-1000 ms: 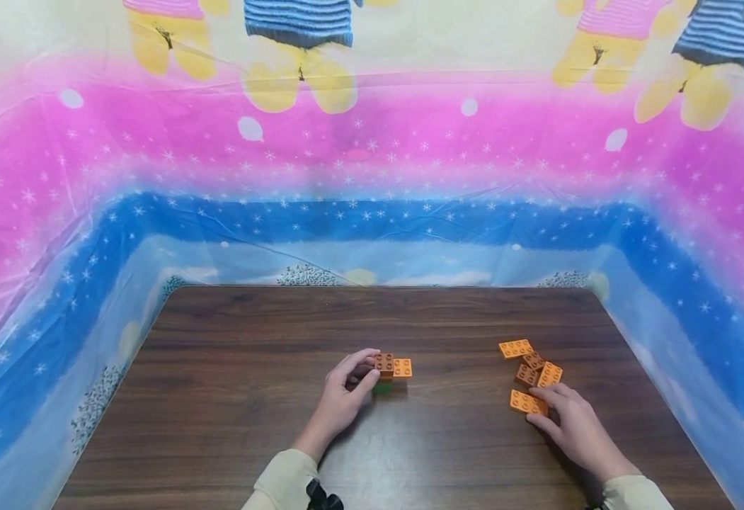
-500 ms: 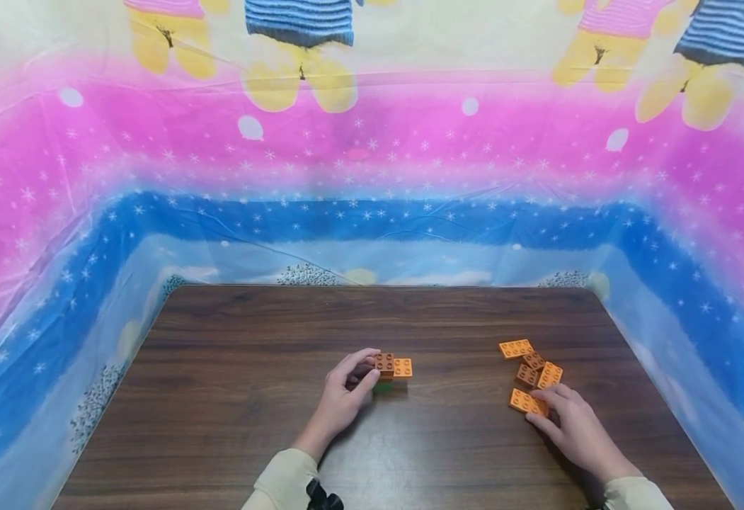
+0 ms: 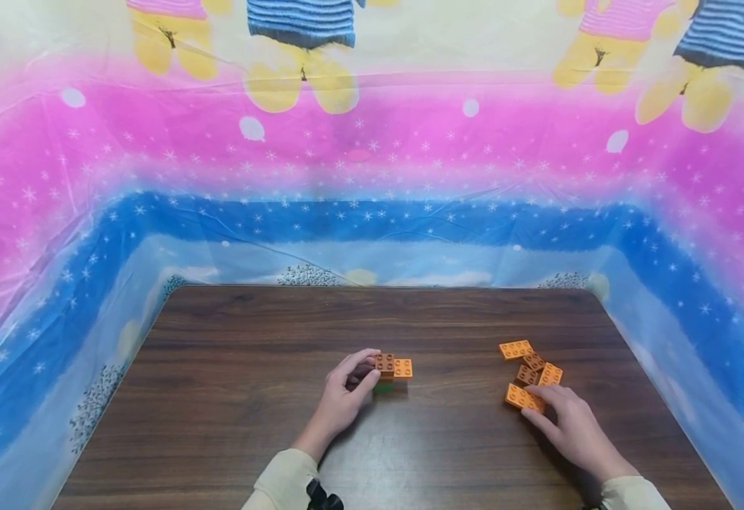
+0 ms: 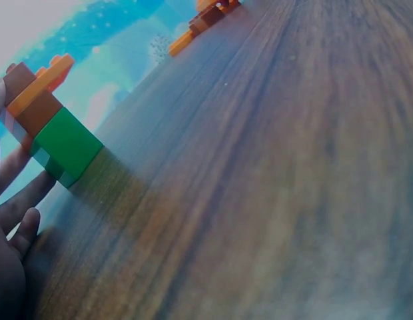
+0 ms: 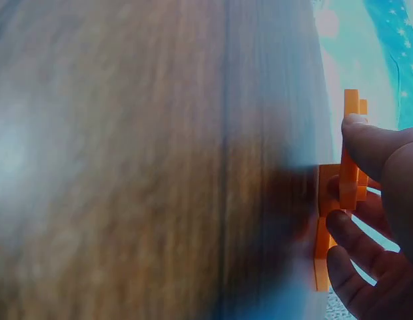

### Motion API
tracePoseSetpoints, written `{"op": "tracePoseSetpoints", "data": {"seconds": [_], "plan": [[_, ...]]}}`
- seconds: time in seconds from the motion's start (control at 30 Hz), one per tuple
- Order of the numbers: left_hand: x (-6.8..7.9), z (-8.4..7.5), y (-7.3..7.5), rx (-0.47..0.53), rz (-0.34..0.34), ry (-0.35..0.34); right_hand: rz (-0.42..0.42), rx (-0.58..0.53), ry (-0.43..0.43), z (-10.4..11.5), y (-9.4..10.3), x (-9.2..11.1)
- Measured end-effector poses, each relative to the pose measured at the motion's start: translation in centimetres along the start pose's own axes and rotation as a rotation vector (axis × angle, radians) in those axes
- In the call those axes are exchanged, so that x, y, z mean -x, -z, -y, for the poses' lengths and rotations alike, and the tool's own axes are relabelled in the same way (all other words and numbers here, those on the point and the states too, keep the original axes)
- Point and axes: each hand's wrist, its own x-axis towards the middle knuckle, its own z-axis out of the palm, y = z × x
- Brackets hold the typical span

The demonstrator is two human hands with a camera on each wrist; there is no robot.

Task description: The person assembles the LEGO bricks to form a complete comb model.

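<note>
My left hand (image 3: pixel 340 397) holds a small stack of toy building bricks at mid-table, thumb and fingertips at its brown top brick (image 3: pixel 384 363). Beneath that, an orange flat brick (image 3: pixel 403 367) juts out to the right. In the left wrist view, another brown brick (image 4: pixel 40 112) and a green base (image 4: pixel 68 143) standing on the table show below it. Off to the right, my right hand (image 3: pixel 572 425) pinches an orange flat brick (image 3: pixel 519 397) by its edges. The right wrist view shows this brick (image 5: pixel 350 160) raised over the loose ones.
Beyond my right hand lie two small brown bricks (image 3: pixel 527 375) and two more orange flat bricks (image 3: pixel 515 348), close together. The dark wooden table (image 3: pixel 250 326) ends at a printed cloth backdrop (image 3: pixel 372 219) on the far side and both flanks.
The orange flat brick in my right hand has shifted slightly up and to the left, with the fingers. My left hand and the stack stay where they were.
</note>
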Motion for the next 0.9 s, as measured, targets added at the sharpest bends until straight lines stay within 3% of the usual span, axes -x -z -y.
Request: {"op": "tracePoseSetpoints", "data": {"seconds": [0.3,0.9], "plan": [[0.0,-0.1,0.0,0.005,-0.001,-0.003,-0.058,-0.024,0.040,1.0,0.0,-0.7],[0.0,0.1,0.0,0.008,0.004,-0.017,-0.047,-0.068,0.071,3.1,-0.2,-2.5]]}}
